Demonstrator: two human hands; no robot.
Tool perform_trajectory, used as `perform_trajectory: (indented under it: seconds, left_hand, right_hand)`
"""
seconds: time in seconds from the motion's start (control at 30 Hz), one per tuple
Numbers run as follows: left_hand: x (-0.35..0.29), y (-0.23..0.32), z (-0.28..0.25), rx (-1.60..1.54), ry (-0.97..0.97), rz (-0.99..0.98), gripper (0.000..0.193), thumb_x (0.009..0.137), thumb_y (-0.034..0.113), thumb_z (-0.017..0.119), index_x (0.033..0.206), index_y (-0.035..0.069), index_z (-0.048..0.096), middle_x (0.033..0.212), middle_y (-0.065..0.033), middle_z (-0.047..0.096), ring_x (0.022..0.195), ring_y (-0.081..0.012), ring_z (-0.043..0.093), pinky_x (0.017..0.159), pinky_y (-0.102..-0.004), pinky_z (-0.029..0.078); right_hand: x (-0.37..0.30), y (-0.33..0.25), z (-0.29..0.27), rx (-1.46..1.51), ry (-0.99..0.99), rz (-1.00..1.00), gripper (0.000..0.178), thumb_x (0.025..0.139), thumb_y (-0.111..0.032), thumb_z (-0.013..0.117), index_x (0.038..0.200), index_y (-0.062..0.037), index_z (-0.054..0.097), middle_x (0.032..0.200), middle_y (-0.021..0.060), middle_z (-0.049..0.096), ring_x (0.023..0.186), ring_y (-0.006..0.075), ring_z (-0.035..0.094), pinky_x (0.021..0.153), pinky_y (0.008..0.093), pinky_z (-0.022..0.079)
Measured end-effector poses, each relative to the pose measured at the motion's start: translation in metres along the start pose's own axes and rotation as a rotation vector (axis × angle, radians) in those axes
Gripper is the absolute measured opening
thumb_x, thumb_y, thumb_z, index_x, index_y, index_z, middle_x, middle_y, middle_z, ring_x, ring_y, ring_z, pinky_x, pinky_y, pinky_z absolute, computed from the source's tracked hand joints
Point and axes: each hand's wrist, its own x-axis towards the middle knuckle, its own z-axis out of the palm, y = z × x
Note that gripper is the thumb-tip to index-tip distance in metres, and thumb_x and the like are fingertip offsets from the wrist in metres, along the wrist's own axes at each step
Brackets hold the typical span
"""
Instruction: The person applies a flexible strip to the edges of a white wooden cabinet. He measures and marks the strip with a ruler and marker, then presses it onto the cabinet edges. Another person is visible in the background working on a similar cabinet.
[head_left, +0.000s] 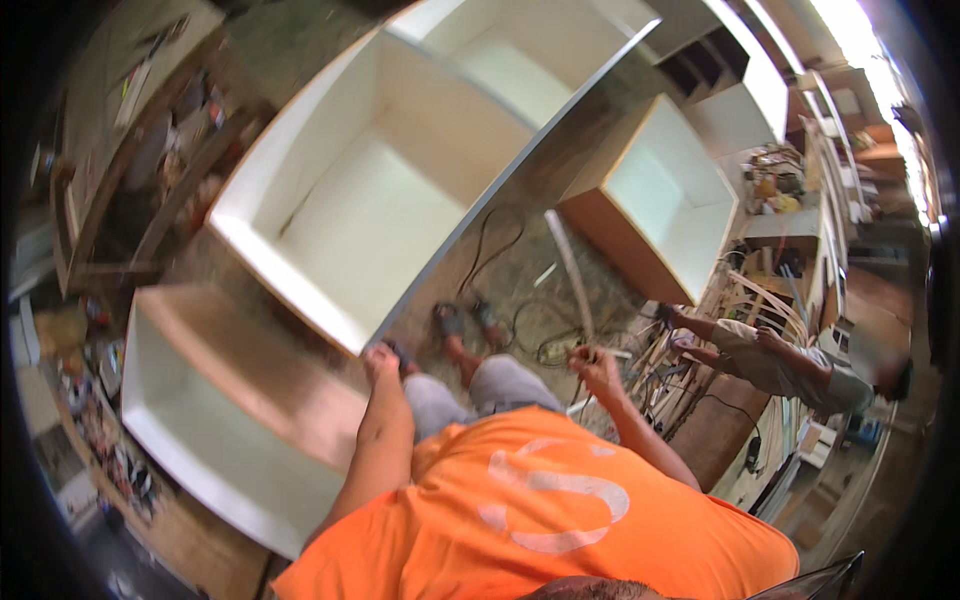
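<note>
A large white-lined open cabinet with a divider stands tilted across the upper middle of the view. At its nearest corner, my left hand is closed on the edge, fingers bent and partly hidden. Lower right of it, away from the cabinet, my right hand is raised with its fingers pinched together. A thin dark stick-like thing pokes out below those fingers; its kind is too small to make out.
White-lined boxes stand at the lower left and right. A cable and a pale strip lie on the floor by my feet. Another person is at the right, near wood strips. A cluttered wooden rack stands left.
</note>
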Motion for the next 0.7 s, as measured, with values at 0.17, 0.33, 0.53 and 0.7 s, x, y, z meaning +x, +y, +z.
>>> perform_trajectory:
  seconds: [0.17,0.33,0.53,0.7]
  left_hand:
    - [-0.008,-0.009,-0.016,0.152,-0.074,0.003,0.041,0.094,0.042,0.052,0.099,0.005,0.068,0.102,-0.0216,0.069,0.101,-0.0398,0.065,0.087,-0.0451,0.052]
    - [0.003,0.012,-0.026,-1.306,0.251,-0.816,0.022,0.090,0.010,0.070,0.103,-0.005,0.060,0.087,-0.0111,0.061,0.078,-0.0192,0.063,0.072,-0.0330,0.060]
    - [-0.005,0.012,-0.033,-1.164,0.167,-0.625,0.011,0.092,0.003,0.067,0.098,-0.002,0.059,0.082,-0.0081,0.062,0.066,-0.0155,0.061,0.061,-0.0273,0.059]
    - [0.000,0.008,-0.029,-0.988,0.156,-0.571,0.011,0.093,0.007,0.065,0.096,-0.002,0.059,0.085,-0.0107,0.063,0.069,-0.0167,0.063,0.062,-0.0274,0.059]
  right_hand:
    - [0.001,-0.001,0.022,0.066,-0.040,-0.099,0.012,0.087,-0.010,0.068,0.096,-0.0048,0.064,0.077,0.0018,0.066,0.057,0.0083,0.055,0.046,0.0250,0.040]
    - [-0.004,-0.007,0.038,-0.072,-0.074,-0.041,0.014,0.085,-0.012,0.069,0.096,-0.0031,0.066,0.076,0.0016,0.065,0.057,0.0089,0.054,0.051,0.0263,0.043]
    - [-0.006,-0.004,0.048,-0.113,-0.115,-0.080,0.012,0.085,-0.012,0.069,0.092,-0.0025,0.066,0.074,0.0016,0.064,0.057,0.0091,0.054,0.052,0.0260,0.043]
    - [-0.009,-0.001,0.053,-0.100,-0.090,-0.082,0.011,0.086,-0.012,0.067,0.092,-0.0022,0.065,0.076,0.0014,0.065,0.059,0.0082,0.054,0.052,0.0253,0.044]
